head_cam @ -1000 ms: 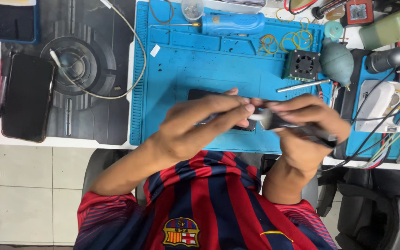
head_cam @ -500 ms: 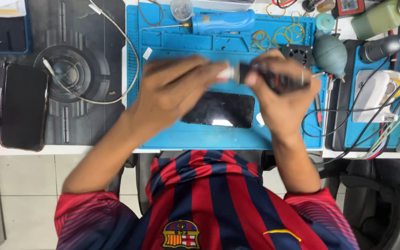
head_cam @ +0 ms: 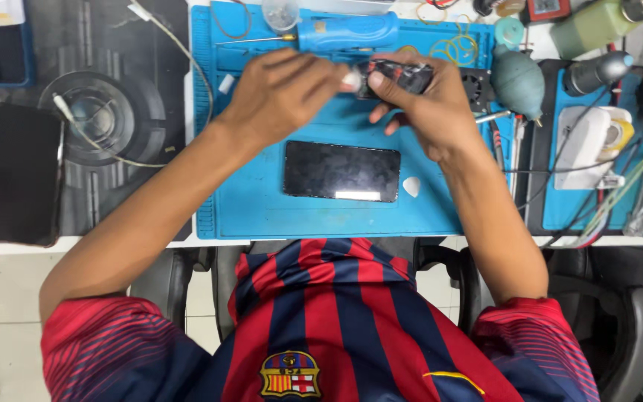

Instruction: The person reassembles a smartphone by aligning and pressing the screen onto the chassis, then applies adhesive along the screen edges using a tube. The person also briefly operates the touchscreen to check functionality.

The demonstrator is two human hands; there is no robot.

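Held item: a small dark, elongated tool with a black body and a reddish patch (head_cam: 400,74), held above the far part of the blue silicone work mat (head_cam: 262,208). Details of its surface are blurred.
Tip: a small white cap or nozzle end (head_cam: 351,79) shows at the item's left end, between the two hands.
Long axis: roughly left to right across the view, nearly parallel to the far edge of the mat; the white end points left, toward the left hand.
Right hand (head_cam: 429,104): fingers curled closed around the dark item, thumb on top, gripping it firmly.
Left hand (head_cam: 284,93): fingers drawn together in a narrow pinch at the white end; whether it grips or only touches cannot be told.
Below the hands: a black rectangular smartphone (head_cam: 341,171) lies flat, screen up, on the mat, long axis left to right, apart from both hands.
Beside the phone: a white triangular plastic pick (head_cam: 411,186) lies just right of it on the mat.
Far edge: a blue cylindrical handheld tool (head_cam: 347,31) lies left to right beyond the hands; a teal rubber air-blower bulb (head_cam: 519,82) sits to the right of the right hand.
Left of mat: a dark phone-shaped slab (head_cam: 22,175) lies on the desk (head_cam: 574,240), well apart from the hands.
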